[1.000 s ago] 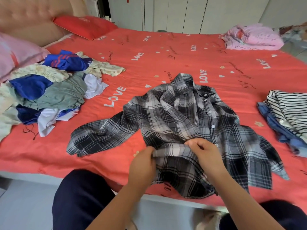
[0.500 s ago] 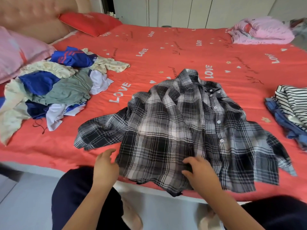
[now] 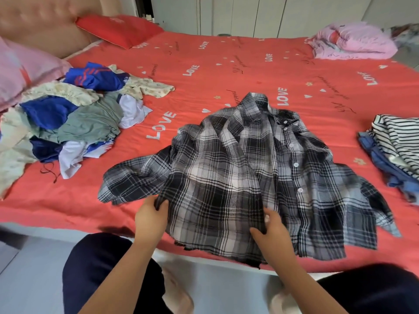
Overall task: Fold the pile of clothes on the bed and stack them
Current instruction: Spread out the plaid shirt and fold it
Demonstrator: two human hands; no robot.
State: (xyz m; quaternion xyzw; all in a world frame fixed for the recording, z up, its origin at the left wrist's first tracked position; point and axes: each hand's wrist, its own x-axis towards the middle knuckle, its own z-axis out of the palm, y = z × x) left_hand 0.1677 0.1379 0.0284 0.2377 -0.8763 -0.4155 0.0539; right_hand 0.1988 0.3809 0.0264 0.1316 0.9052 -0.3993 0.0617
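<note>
A black-and-white plaid shirt [image 3: 238,168] lies spread on the red bed [image 3: 226,64], collar away from me, hem over the near edge. My left hand [image 3: 150,219] grips the shirt's left side edge near the hem, fingers curled round the cloth. My right hand [image 3: 272,232] pinches the front panel's edge along the button placket. A pile of unfolded clothes [image 3: 68,123] in blue, green, cream and white sits at the left. A stack with a striped top [image 3: 399,141] over blue garments lies at the right edge.
A pink pillow [image 3: 25,69] and a red pillow [image 3: 120,29] lie near the headboard at the left. A folded pink quilt [image 3: 353,41] sits at the far right corner. My dark-trousered knees are below the bed's near edge.
Both hands let go of the bunched hem at the middle, the shirt's left front panel was spread flat, and my left hand moved left and took the side edge.
</note>
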